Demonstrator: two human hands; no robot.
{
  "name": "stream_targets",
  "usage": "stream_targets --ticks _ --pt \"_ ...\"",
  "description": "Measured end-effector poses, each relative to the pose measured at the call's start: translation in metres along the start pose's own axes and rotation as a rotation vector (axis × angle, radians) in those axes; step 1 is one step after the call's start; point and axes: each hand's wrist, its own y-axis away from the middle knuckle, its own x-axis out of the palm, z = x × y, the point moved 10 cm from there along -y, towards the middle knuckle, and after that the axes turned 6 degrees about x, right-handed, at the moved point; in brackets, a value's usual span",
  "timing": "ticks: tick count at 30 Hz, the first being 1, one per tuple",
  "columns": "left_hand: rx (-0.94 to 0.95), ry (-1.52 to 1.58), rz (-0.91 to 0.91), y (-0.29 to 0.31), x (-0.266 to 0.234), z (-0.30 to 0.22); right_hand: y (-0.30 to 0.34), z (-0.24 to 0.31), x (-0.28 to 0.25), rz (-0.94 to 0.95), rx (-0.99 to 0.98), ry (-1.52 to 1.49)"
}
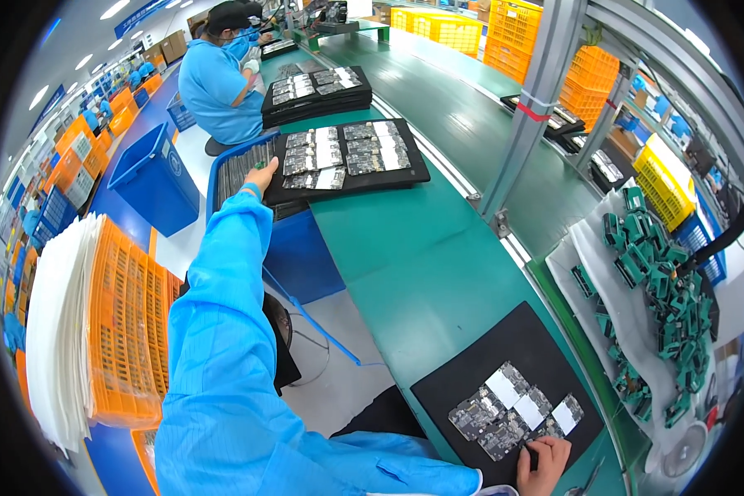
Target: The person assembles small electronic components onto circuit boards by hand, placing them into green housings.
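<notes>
My left arm, in a blue sleeve, reaches far forward. My left hand (261, 176) is closed at the left edge of a black foam tray (401, 180) bearing rows of circuit boards (376, 149) with white labels. What its fingers grip is too small to tell. Under that hand stands a blue bin (299, 255) filled with thin upright pieces. My right hand (544, 465) is close to me, fingers curled, fingertips at the lower edge of a circuit board (546, 428). Several boards lie there in a cluster on a black mat (531, 331), some with white labels.
A stack of black trays (331, 107) with boards stands farther along the green bench (413, 264). A metal post (525, 116) rises beside the conveyor. Many green parts (649, 264) lie at right. Orange crates (128, 322) stand left, and a co-worker in blue (215, 91) sits ahead.
</notes>
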Motion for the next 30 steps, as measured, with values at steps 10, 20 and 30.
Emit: stream_targets --ticks 10,20,30 --pt "-0.215 0.431 0.417 0.117 0.075 -0.014 -0.003 0.004 -0.001 -0.012 -0.008 0.033" --pt "-0.186 0.466 0.482 0.32 0.024 -0.025 0.007 0.001 -0.005 -0.022 -0.047 0.016" --pt "-0.247 0.617 0.469 0.453 0.04 -0.037 0.001 0.005 -0.002 -0.035 -0.09 -0.016"
